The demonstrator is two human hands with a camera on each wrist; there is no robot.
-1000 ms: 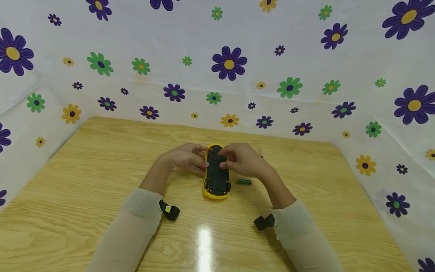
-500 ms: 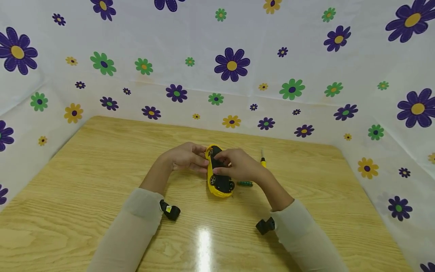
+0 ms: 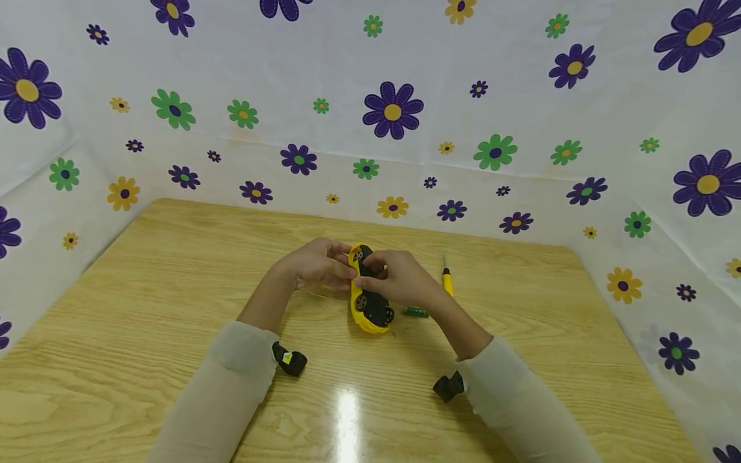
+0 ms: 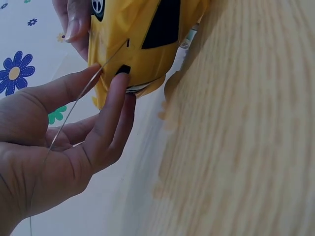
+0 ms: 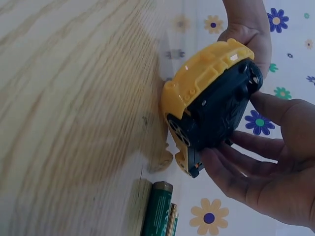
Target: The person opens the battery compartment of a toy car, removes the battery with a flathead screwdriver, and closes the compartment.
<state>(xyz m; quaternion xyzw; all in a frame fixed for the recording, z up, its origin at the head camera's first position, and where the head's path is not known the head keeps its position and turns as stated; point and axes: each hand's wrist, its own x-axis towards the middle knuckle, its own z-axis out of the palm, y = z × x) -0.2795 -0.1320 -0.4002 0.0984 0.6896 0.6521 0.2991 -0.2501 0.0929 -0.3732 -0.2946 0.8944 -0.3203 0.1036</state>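
A yellow toy car [image 3: 370,323] with a black underside is tipped on its side between the two hands, its wheels facing right. My left hand [image 3: 315,265] grips one end, thumb and fingertips against the yellow body in the left wrist view. A thin wire [image 4: 75,105] runs from the body across that hand. From the other side, my right hand [image 3: 408,280] holds the car, thumb at its upper edge and fingers against the black underside [image 5: 219,105]. The right fingers cover part of the underside in the head view.
Right of the car, a green battery [image 3: 415,312] lies on the wooden table [image 3: 521,360], with another battery [image 5: 172,216] beside it in the right wrist view. A screwdriver [image 3: 448,281] with a yellow handle lies farther right. Flower-patterned cloth [image 3: 324,77] stands behind the table.
The toy car has rolled from underside facing up to a tilt that shows its yellow side and wheels. The right hand has shifted left over it, uncovering the screwdriver.
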